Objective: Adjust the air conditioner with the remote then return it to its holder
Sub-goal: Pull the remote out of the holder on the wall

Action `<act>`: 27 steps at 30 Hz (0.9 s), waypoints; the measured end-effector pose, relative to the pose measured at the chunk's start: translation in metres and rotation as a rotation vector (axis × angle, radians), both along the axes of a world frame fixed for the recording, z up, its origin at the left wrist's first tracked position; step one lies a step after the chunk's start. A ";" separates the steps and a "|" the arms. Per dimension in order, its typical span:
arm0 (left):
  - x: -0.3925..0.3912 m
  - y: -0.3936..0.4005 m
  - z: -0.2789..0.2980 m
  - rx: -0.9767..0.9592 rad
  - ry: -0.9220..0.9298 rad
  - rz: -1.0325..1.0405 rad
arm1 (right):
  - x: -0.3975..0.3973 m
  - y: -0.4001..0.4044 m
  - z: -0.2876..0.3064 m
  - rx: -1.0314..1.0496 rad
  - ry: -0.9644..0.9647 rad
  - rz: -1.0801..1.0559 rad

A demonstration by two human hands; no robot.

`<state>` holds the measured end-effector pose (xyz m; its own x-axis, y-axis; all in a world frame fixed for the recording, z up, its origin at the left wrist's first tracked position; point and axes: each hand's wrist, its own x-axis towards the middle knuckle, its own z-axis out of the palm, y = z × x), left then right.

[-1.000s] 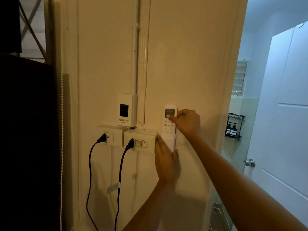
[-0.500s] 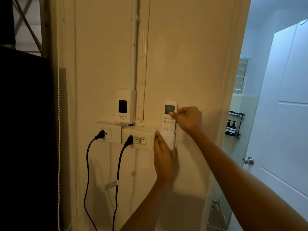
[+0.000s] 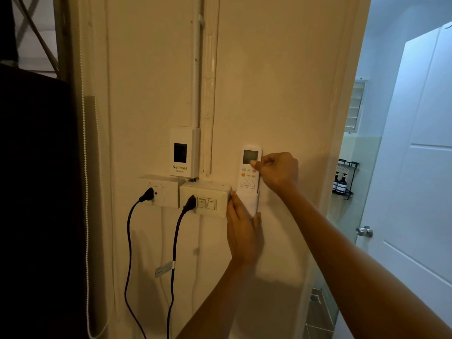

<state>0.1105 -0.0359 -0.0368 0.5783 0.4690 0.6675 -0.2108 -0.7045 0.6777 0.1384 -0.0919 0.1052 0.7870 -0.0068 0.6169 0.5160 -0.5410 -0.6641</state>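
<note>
In the head view the right hand [image 3: 277, 171] pinched the upper edge of the white remote [image 3: 249, 176] between thumb and curled fingers, its lower end sitting in the wall holder [image 3: 252, 204], which the left hand [image 3: 243, 234] cupped from below with fingers spread, beside the switch box [image 3: 205, 199].

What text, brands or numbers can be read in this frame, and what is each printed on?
"National": on the white breaker box, below its dark window.
Small word under "National": too blurred to read.
Remote button labels and screen: too small to read.
Bottles on the bathroom rack: labels unreadable.
Nothing else legible.
</note>
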 end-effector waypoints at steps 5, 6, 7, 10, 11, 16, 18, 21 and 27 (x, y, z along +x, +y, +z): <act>0.000 0.000 0.000 0.011 0.003 -0.002 | 0.000 0.000 0.001 -0.006 -0.019 -0.010; 0.001 0.000 0.000 0.012 0.007 0.000 | 0.000 0.000 0.000 -0.008 -0.020 -0.004; 0.002 0.000 -0.001 0.013 0.009 0.002 | 0.000 0.000 -0.001 -0.006 -0.019 0.001; 0.001 0.001 -0.001 0.022 -0.001 0.006 | 0.000 0.000 0.004 0.016 -0.045 -0.001; 0.001 0.001 -0.001 0.027 -0.007 0.005 | 0.000 -0.001 0.009 0.016 -0.057 0.002; 0.000 0.001 0.000 0.017 0.003 -0.008 | 0.000 0.000 0.024 -0.018 -0.051 0.042; 0.001 0.002 0.000 0.010 0.011 -0.018 | -0.001 0.001 0.023 -0.017 -0.058 0.037; 0.000 0.003 0.000 0.001 0.012 -0.023 | -0.003 -0.001 0.024 -0.015 -0.051 0.050; -0.005 0.004 0.002 -0.043 0.004 -0.048 | -0.006 -0.005 0.039 0.059 -0.013 0.075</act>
